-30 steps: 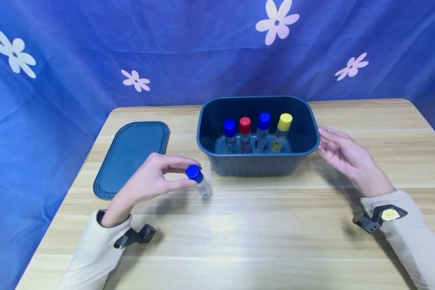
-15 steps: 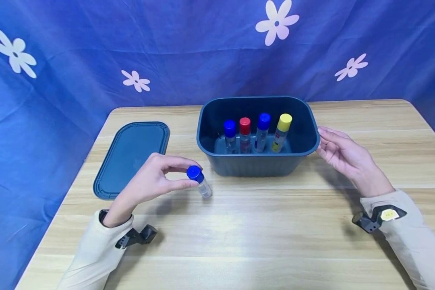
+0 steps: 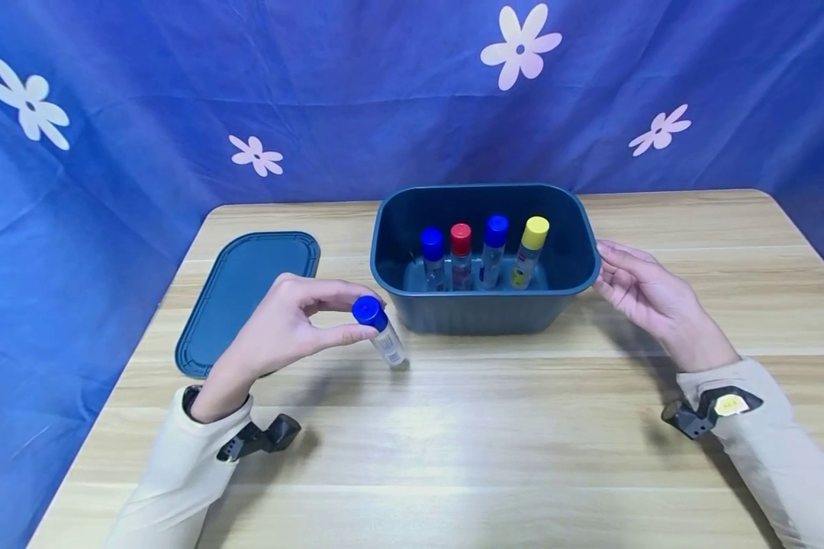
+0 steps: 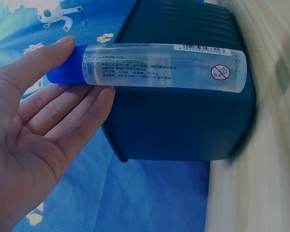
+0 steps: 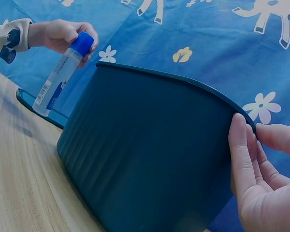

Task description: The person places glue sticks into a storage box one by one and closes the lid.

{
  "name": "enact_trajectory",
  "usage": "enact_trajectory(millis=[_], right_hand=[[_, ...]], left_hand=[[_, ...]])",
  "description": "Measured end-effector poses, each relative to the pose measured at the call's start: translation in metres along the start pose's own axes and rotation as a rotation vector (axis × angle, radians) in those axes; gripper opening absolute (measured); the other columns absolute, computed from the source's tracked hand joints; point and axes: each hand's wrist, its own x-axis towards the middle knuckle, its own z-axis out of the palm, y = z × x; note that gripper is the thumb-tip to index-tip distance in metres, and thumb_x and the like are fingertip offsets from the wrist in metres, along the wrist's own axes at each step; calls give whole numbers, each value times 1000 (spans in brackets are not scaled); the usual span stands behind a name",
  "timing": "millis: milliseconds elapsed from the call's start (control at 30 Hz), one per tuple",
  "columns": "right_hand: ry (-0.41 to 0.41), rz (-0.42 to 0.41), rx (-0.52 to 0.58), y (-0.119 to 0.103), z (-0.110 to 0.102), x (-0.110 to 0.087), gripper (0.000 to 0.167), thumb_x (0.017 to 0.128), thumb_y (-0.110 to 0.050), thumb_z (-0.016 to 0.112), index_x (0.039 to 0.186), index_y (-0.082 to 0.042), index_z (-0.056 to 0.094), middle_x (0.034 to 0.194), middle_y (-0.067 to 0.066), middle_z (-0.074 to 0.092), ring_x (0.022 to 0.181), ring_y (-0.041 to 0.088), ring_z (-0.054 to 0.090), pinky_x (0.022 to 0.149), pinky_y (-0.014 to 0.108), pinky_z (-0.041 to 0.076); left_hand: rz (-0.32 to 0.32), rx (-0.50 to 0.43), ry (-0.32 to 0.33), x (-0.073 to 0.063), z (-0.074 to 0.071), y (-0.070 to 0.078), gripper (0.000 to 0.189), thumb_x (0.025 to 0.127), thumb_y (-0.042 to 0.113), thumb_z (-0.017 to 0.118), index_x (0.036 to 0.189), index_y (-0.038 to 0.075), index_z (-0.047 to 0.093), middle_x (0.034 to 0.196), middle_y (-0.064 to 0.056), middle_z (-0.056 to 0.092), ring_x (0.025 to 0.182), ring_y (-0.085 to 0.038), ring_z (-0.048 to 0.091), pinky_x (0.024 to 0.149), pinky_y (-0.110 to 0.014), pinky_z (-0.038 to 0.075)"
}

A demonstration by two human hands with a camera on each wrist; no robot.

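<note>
A fifth tube (image 3: 387, 343) is being pinched in the left grip (image 3: 287, 316), four others (image 3: 461, 242) already inside the bin (image 3: 477, 316) being pinched right of it by the right grip (image 3: 648, 296).

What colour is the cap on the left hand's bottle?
Blue; the cap shows best in the head view.

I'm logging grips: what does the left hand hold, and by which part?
A clear tube, pinched in the left hand by its blue cap.
</note>
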Motion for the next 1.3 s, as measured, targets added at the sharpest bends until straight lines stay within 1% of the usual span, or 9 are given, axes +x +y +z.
enact_trajectory(millis=[267,400,567,633,733,800,967,1033,1300], right_hand=[[10,-11,-7,1,2,-1,28,103,1,36,113,13,60,100,22,67,88,27,67,81,32,57],[15,-17,-11,1,2,-2,28,103,1,37,112,13,60,100,22,67,88,27,67,81,32,57],[9,-14,-17,1,2,-1,28,103,1,36,112,12,60,99,22,67,88,27,67,81,33,57],[6,-12,-20,1,2,-1,28,103,1,36,112,12,60,100,22,67,88,27,67,81,33,57],[2,-13,-24,2,2,-1,28,103,1,36,112,12,60,99,22,66,88,27,67,81,32,57],[3,-14,-28,2,2,-1,28,103,1,36,112,12,60,99,22,67,87,26,67,80,32,57],[3,-15,-32,2,3,0,28,103,1,36,111,12,60,99,22,66,88,26,67,80,32,57],[0,-14,-30,1,2,0,28,103,1,36,111,12,60,100,22,66,88,26,67,81,32,57],[-22,2,-13,0,1,0,29,103,1,35,112,12,60,101,22,67,90,27,67,83,33,57]], left_hand=[[27,51,18,10,-9,12,34,73,4,83,105,6,73,91,3,74,83,-7,70,72,-22,57],[10,43,28,17,-13,20,35,73,2,83,106,6,73,93,3,74,84,-8,70,75,-22,57],[11,20,23,22,-14,26,33,75,2,81,107,5,73,93,2,74,85,-8,70,77,-23,56],[16,27,23,24,-14,27,33,75,3,81,107,5,73,93,3,74,86,-7,70,77,-23,56],[28,50,41,26,-14,28,34,74,2,82,106,5,73,93,4,74,86,-7,70,76,-22,56],[47,59,62,28,-15,30,34,73,1,82,106,5,73,93,3,74,86,-7,70,71,-19,55],[71,33,92,32,-16,35,34,72,-2,82,105,4,73,93,1,74,85,-8,70,68,-17,54],[71,20,95,34,-17,37,34,72,-3,82,105,3,73,93,0,74,85,-9,70,73,-20,56],[70,-39,114,43,-23,48,34,72,-6,80,104,3,73,94,-1,74,84,-13,71,75,-24,56]])
